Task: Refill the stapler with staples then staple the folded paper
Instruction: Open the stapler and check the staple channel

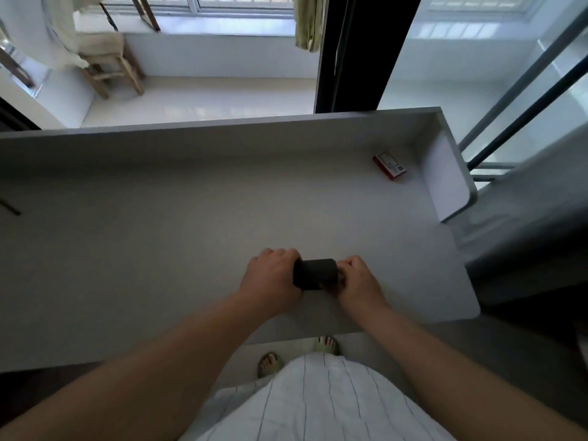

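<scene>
Stapler: small black boxy stapler [315, 274] sits low over the pale grey surface [159, 237], toward its near edge and right of the middle, caught between both hands.
Left grip: left hand [270, 275] wrapped around the stapler's left end, fingers curled over the top.
Right grip: right hand [358, 280] closed on the right end, fingertips pinched at something there (whether the tray is open I cannot tell).
Staples: small red and white cardboard box [390, 165] lies near the far right corner, well apart from the hands.
Paper: no folded sheet visible anywhere on the surface.
Risk, loading: a sprung pusher could snap back on the fingertips, or a loose strip could spill, if the pinch slips.
Risk, reach: fetching the box means letting go with one hand, and the stapler may tip.
Edges: raised wall along the far edge and a curved panel at the right edge stop anything sliding off; the near edge is unguarded and close.
Room: broad bare stretch toward the left and far edges.
</scene>
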